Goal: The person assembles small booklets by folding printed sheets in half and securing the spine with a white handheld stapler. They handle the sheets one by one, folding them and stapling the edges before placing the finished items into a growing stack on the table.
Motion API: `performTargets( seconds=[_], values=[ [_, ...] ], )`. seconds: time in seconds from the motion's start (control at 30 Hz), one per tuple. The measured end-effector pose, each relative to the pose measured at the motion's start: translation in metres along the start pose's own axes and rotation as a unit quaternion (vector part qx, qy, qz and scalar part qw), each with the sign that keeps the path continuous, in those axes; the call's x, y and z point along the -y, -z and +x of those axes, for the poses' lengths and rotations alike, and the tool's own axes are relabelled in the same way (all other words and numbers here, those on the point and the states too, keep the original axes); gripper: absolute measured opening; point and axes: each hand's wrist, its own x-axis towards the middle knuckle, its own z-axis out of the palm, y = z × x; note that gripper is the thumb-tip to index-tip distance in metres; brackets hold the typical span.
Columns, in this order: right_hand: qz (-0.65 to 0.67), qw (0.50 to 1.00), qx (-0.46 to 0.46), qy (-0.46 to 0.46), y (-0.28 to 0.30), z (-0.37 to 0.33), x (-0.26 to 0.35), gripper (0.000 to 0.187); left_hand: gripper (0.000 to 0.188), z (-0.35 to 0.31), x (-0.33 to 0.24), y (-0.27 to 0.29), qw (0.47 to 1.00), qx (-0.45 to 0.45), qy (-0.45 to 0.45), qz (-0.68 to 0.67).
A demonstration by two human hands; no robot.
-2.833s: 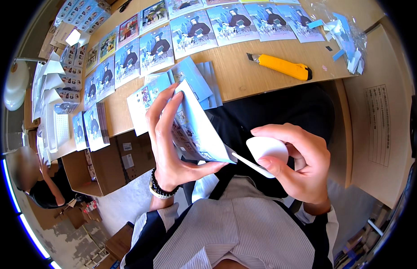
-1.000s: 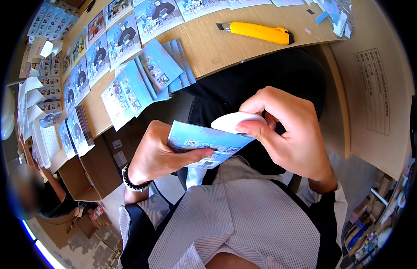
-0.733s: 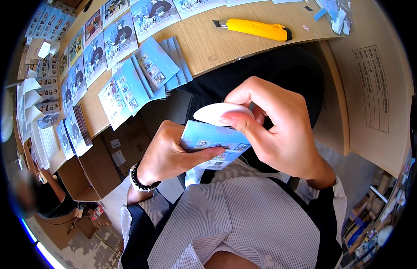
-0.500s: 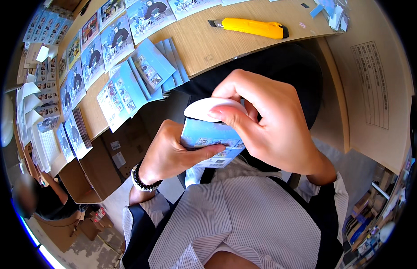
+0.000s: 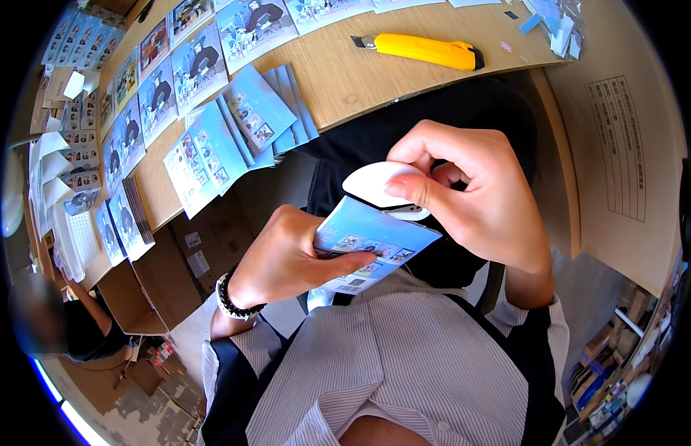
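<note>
Pinched by the right hand, a white tool points left from the grip—long axis far-left to near-right—beside the blue packet clasped in the left hand.

The person's left hand is gripping a blue printed packet, its thumb pressing across the pictured face, while the right hand is pinching a white rounded tool at the packet's upper edge. Beyond them, fanned blue packets and a yellow cutter are lying on a wooden table.
</note>
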Motion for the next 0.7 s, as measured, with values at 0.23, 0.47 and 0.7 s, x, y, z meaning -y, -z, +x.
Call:
performTargets(
  seconds=[0.23,0.47,0.7],
  values=[
    [0.019,0.999,0.038,-0.012,0.019,0.001,-0.002,0.016,0.024,0.009,-0.017,0.014,0.997,0.047,0.003,0.059],
    [-0.076,0.995,-0.055,0.016,0.061,0.008,-0.011,0.013,0.025,0.005,-0.029,0.053,0.987,-0.147,0.039,0.056],
    [-0.343,0.911,-0.111,0.2,0.056,0.073,-0.07,0.009,0.062,0.054,-0.039,0.098,0.991,-0.081,0.022,0.109]
  ],
)
